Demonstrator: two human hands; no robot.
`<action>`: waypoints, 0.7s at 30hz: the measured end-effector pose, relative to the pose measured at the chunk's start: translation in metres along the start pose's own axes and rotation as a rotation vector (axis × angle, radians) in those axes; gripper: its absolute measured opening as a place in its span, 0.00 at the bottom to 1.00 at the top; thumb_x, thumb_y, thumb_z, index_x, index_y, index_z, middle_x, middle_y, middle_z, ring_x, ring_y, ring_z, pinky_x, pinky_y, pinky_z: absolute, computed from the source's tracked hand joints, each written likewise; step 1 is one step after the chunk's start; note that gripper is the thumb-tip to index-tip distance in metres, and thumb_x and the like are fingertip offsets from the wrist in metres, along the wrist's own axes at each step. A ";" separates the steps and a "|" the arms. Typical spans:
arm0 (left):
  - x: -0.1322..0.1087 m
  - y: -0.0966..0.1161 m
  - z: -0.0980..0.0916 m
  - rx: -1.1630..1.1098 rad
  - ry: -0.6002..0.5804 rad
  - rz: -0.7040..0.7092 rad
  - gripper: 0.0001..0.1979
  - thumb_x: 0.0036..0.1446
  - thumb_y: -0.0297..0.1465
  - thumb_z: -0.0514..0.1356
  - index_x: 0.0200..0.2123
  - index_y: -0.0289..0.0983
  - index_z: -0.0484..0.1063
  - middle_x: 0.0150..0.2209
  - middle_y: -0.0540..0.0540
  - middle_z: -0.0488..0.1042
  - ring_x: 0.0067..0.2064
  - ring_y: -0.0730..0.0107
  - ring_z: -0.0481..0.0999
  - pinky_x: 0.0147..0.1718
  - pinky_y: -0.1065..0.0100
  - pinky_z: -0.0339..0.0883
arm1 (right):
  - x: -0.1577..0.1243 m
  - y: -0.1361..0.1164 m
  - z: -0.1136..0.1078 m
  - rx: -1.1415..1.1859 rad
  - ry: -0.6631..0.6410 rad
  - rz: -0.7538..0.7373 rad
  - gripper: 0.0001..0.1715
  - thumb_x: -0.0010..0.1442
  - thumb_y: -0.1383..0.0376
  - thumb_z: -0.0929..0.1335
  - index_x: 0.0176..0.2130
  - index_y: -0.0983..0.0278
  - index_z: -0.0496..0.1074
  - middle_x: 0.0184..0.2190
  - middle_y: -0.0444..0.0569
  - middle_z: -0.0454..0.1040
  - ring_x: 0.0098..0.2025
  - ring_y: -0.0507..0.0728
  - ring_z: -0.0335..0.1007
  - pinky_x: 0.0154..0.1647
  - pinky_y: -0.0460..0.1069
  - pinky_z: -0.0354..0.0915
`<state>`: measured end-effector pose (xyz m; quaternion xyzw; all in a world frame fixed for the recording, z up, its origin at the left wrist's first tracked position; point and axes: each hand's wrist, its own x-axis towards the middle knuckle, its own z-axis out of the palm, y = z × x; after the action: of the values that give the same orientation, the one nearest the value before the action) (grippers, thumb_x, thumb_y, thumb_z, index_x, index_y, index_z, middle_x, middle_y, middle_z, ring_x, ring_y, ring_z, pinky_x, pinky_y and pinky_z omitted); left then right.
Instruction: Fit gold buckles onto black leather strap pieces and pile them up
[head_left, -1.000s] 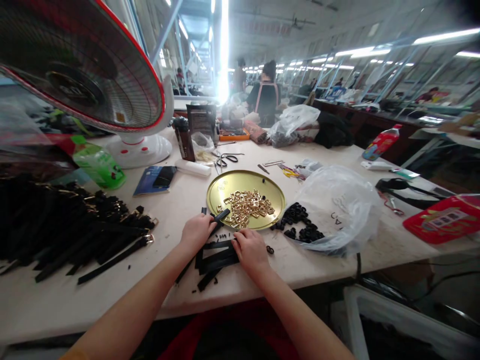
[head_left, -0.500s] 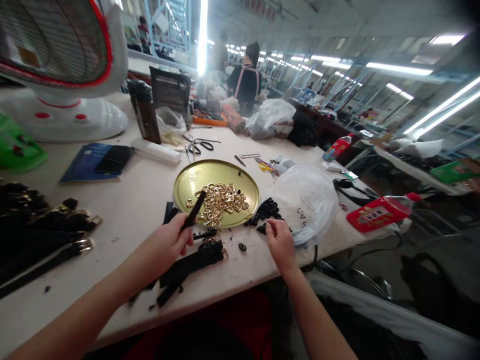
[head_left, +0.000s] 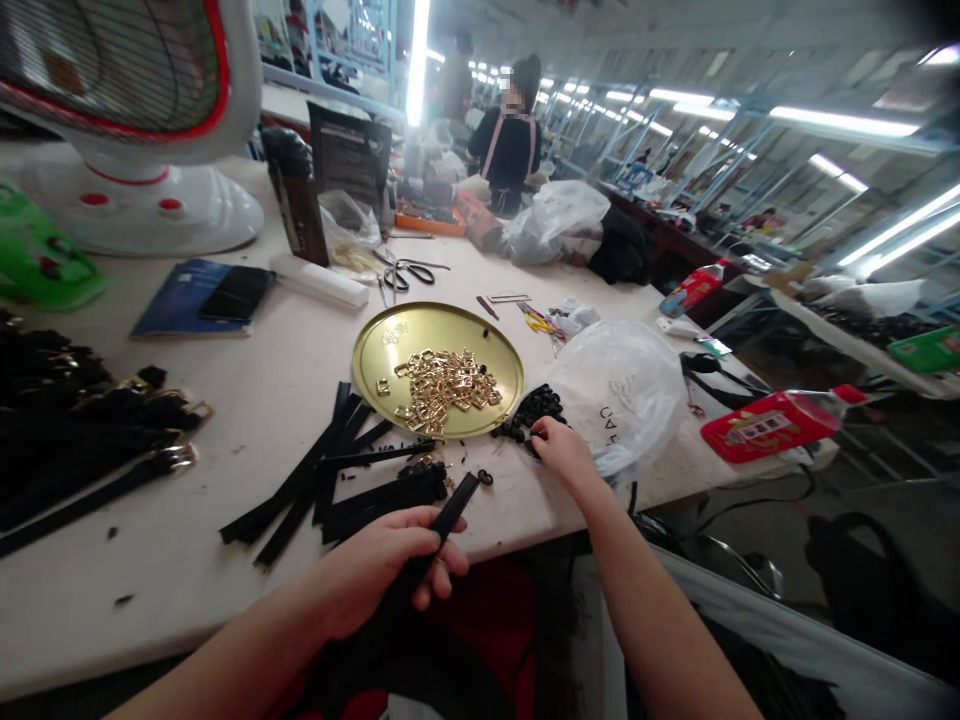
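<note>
Black strap (head_left: 457,504) drawn nearer, tip forward-right, long axis diagonal

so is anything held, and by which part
The left hand holds a black strap near its far end; whether the right hand grips any small black pieces cannot be told.

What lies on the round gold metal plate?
Small rectangular gold-coloured buckles, mostly heaped, and, farther back, one tiny black piece. The plate's surface under the heap cannot be seen.
</note>
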<state>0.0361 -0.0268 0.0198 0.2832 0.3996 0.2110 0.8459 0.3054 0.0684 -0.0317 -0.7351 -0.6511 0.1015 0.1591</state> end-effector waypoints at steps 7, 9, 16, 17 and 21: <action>-0.010 -0.004 0.010 -0.061 -0.069 -0.032 0.14 0.47 0.26 0.55 0.39 0.31 0.66 0.27 0.46 0.73 0.20 0.80 0.67 0.16 0.79 0.56 | -0.067 -0.036 -0.012 0.764 -0.116 0.055 0.10 0.50 0.59 0.66 0.29 0.64 0.67 0.23 0.44 0.69 0.27 0.52 0.64 0.32 0.47 0.60; -0.010 -0.007 0.012 -0.054 -0.067 -0.025 0.14 0.48 0.27 0.55 0.40 0.31 0.66 0.27 0.46 0.73 0.20 0.80 0.67 0.16 0.79 0.57 | -0.092 -0.053 -0.006 1.147 -0.261 0.167 0.10 0.48 0.59 0.68 0.28 0.65 0.68 0.23 0.42 0.68 0.25 0.50 0.62 0.31 0.46 0.59; -0.004 -0.027 0.007 0.046 -0.055 -0.024 0.15 0.52 0.37 0.55 0.40 0.34 0.64 0.24 0.48 0.73 0.20 0.78 0.70 0.17 0.78 0.58 | -0.131 -0.080 0.006 1.712 -0.475 0.466 0.20 0.43 0.65 0.73 0.38 0.63 0.70 0.27 0.42 0.71 0.25 0.47 0.64 0.28 0.43 0.60; -0.003 -0.028 0.006 0.071 -0.048 -0.008 0.15 0.52 0.39 0.54 0.39 0.34 0.64 0.23 0.49 0.73 0.20 0.78 0.69 0.17 0.78 0.58 | -0.133 -0.080 0.007 1.720 -0.504 0.459 0.20 0.43 0.65 0.72 0.39 0.64 0.70 0.27 0.43 0.72 0.26 0.47 0.65 0.30 0.44 0.61; -0.002 -0.029 0.007 0.236 -0.035 0.029 0.12 0.55 0.39 0.50 0.36 0.35 0.62 0.19 0.54 0.69 0.15 0.83 0.61 0.14 0.79 0.50 | -0.138 -0.076 0.010 1.668 -0.499 0.431 0.18 0.45 0.64 0.72 0.38 0.64 0.70 0.27 0.44 0.73 0.26 0.49 0.67 0.32 0.46 0.63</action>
<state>0.0443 -0.0519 0.0057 0.3901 0.4025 0.1697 0.8106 0.2130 -0.0598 -0.0210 -0.4435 -0.2291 0.7261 0.4729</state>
